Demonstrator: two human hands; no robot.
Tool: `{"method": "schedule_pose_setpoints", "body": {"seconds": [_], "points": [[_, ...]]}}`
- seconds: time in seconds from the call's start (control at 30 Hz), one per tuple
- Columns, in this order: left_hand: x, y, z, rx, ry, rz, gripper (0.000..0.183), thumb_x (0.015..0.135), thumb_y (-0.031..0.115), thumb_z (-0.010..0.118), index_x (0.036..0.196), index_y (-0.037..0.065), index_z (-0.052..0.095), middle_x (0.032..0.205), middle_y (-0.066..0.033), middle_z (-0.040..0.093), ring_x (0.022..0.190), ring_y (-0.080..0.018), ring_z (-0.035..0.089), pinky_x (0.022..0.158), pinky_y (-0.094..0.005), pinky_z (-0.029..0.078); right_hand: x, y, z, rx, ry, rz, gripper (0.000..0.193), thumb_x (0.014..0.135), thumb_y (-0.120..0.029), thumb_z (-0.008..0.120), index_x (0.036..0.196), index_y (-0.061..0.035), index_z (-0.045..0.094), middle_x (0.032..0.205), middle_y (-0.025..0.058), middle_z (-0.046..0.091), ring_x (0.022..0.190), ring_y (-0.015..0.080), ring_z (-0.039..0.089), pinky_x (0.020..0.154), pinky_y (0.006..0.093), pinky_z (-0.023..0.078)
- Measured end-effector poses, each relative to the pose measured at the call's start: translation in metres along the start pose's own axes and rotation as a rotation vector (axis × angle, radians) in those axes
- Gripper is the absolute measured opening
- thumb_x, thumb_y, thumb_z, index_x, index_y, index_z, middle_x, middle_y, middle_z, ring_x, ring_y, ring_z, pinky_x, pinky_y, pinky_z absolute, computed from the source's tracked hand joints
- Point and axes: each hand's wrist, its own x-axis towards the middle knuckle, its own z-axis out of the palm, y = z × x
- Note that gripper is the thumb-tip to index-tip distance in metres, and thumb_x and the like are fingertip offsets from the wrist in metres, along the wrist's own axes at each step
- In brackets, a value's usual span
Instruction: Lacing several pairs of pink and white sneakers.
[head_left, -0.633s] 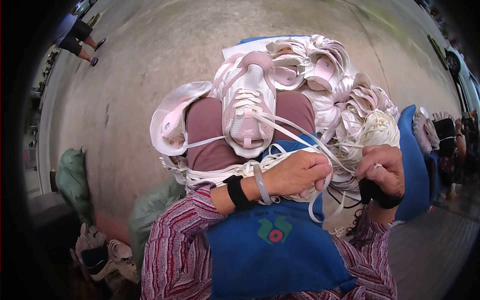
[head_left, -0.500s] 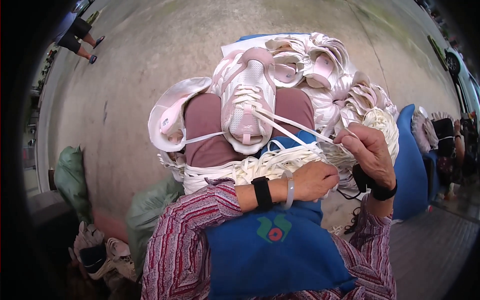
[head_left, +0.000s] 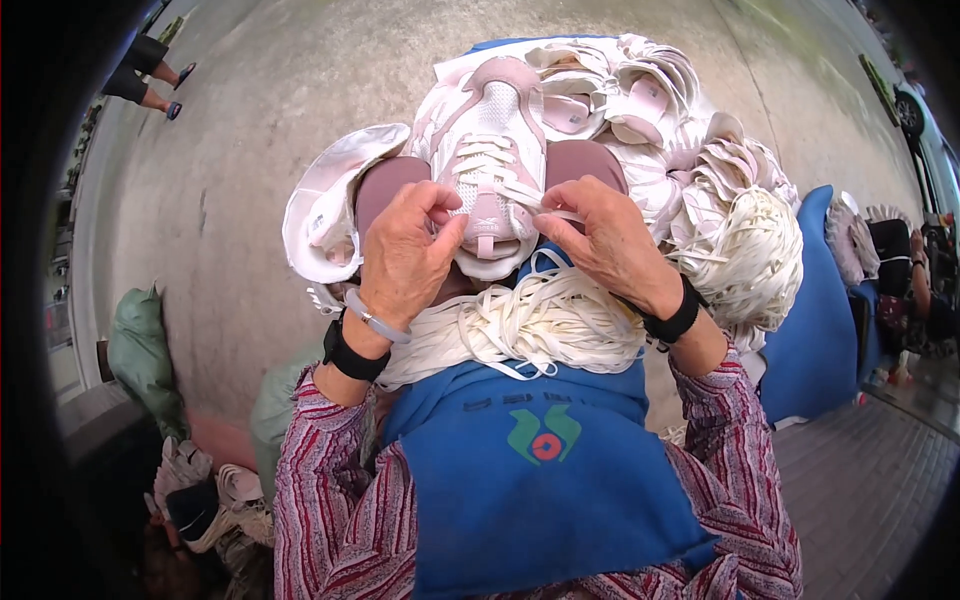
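A white and pink sneaker upper rests across my knees, its tongue end toward me. White shoelace crosses through its upper eyelets. My right hand is at the right edge of the tongue, thumb and forefinger pinched on a shoelace end. At the left edge, my left hand has its fingers curled and its thumb and forefinger close together by the eyelets; whatever lies between them is hidden. A heap of loose cream laces covers my lap, just below both hands, over a blue apron.
Stacked pink and white uppers lie beyond my knees on the right, beside a large bundle of laces. Another upper is by my left knee. Green sacks stand at the left; a blue chair-like shape is at the right.
My left hand has moved from the lap laces up to the upper's left edge. My right hand has come in leftward to the tongue. The long stretched lace is no longer pulled out to the right.
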Motion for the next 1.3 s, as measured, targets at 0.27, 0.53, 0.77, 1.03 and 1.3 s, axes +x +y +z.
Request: {"method": "schedule_pose_setpoints", "body": {"seconds": [0.27, 0.53, 0.77, 1.03, 1.3], "points": [[0.025, -0.021, -0.001, 0.307, 0.077, 0.319, 0.020, 0.080, 0.007, 0.063, 0.099, 0.009, 0.062, 0.089, -0.0081, 0.058, 0.077, -0.0263, 0.063, 0.064, -0.0347, 0.049, 0.011, 0.000, 0.023, -0.166, 0.186, -0.080, 0.020, 0.079, -0.018, 0.066, 0.093, -0.0037, 0.062, 0.084, 0.0141, 0.058, 0.075, 0.0326, 0.060, 0.066, 0.0413, 0.047], [0.031, -0.028, -0.005, 0.329, 0.099, 0.370, 0.017, 0.078, 0.005, 0.060, 0.094, 0.009, 0.060, 0.090, -0.0080, 0.059, 0.074, -0.0279, 0.063, 0.062, -0.0360, 0.050, 0.016, -0.005, 0.026, -0.048, 0.124, -0.014, 0.019, 0.078, -0.015, 0.065, 0.091, -0.0010, 0.062, 0.082, 0.0179, 0.062, 0.078, 0.0365, 0.062, 0.068, 0.0431, 0.048], [0.039, -0.025, 0.000, 0.424, 0.095, 0.503, 0.014, 0.077, 0.001, 0.063, 0.090, 0.006, 0.061, 0.085, -0.0079, 0.057, 0.066, -0.0224, 0.059, 0.060, -0.0320, 0.047, 0.019, -0.010, 0.028, 0.005, 0.110, -0.038, 0.018, 0.077, -0.013, 0.064, 0.088, 0.0012, 0.062, 0.082, 0.0188, 0.062, 0.077, 0.0367, 0.062, 0.068, 0.0433, 0.048], [0.035, -0.031, -0.007, 0.223, 0.067, 0.404, 0.011, 0.077, 0.003, 0.064, 0.088, 0.004, 0.061, 0.084, -0.0043, 0.056, 0.057, -0.0127, 0.049, 0.053, -0.0255, 0.042, 0.023, -0.016, 0.024, 0.083, 0.061, 0.036, 0.019, 0.079, -0.016, 0.062, 0.082, 0.0026, 0.061, 0.071, 0.0190, 0.062, 0.065, 0.0371, 0.061, 0.061, 0.0403, 0.048], [0.043, -0.025, -0.004, 0.233, 0.046, 0.464, 0.009, 0.076, 0.005, 0.067, 0.083, 0.003, 0.061, 0.084, -0.0043, 0.055, 0.057, -0.0134, 0.048, 0.054, -0.0256, 0.042, 0.024, -0.009, 0.025, 0.014, 0.054, 0.016, 0.026, 0.083, -0.021, 0.066, 0.091, 0.0039, 0.063, 0.074, 0.0140, 0.064, 0.062, 0.0187, 0.059, 0.059, 0.0301, 0.048]]}}
